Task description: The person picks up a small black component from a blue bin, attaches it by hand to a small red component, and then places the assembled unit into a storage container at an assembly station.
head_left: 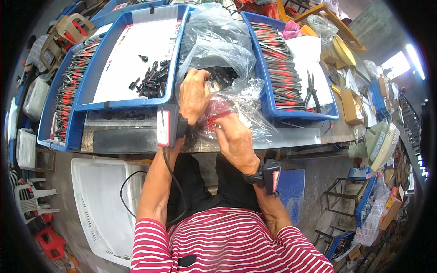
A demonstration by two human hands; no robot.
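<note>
My left hand (195, 93) is at the mouth of a large clear plastic bag (216, 48), its fingers curled by the black parts (223, 75) inside. Whatever those fingers hold, if anything, is too small to name. Lower and to the right, my right hand (236, 139) has its thumb and fingers pinched together at a second clear bag (246, 107) with small red pieces (216, 111) in it. The fingertips hide what they grip. Left of the bags, a blue tray (175, 59) lined with white paper carries a pile of small black-handled pieces (154, 82).
On the right stands a blue bin (261, 75) with stacked red-and-grey tools and black long-nose pliers (312, 93). Another blue bin (43, 129) with similar tools is at far left. A white crate (98, 200) sits below the table edge, and a cable hangs from my left wrist device.
</note>
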